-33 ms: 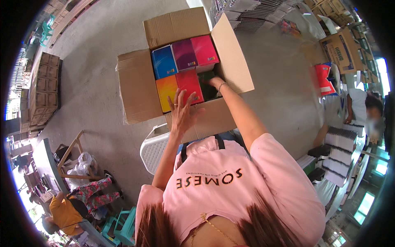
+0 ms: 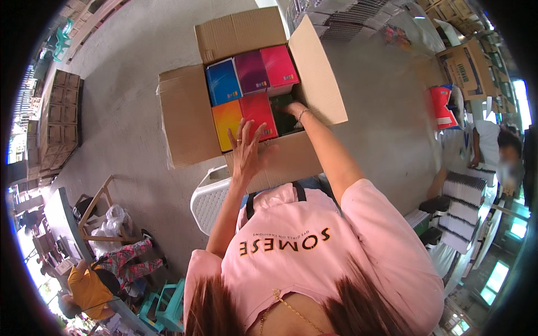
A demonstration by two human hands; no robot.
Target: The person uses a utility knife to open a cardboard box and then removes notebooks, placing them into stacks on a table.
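An open cardboard box point(image 2: 188, 120) in front of me holds stacks of notebooks with bright covers. Blue point(image 2: 223, 83), purple point(image 2: 251, 71) and pink notebooks point(image 2: 278, 64) fill the far row. Nearer lie yellow notebooks point(image 2: 224, 120), red notebooks point(image 2: 256, 109) and, lower in the right corner, dark green notebooks point(image 2: 284, 121). My left hand point(image 2: 246, 148) is open, fingers spread over the near edge of the red and yellow stacks. Down in the right corner, my right hand point(image 2: 293, 109) grips the dark green notebooks, its fingertips partly hidden in shadow.
A white plastic stool point(image 2: 208, 204) stands under the box's near side. Spiral-bound stacks point(image 2: 462, 210) lie at right, near another person point(image 2: 487, 140). A person in yellow point(image 2: 89, 288) is at lower left beside green stools point(image 2: 168, 308). Stacked cartons point(image 2: 61, 115) stand far left.
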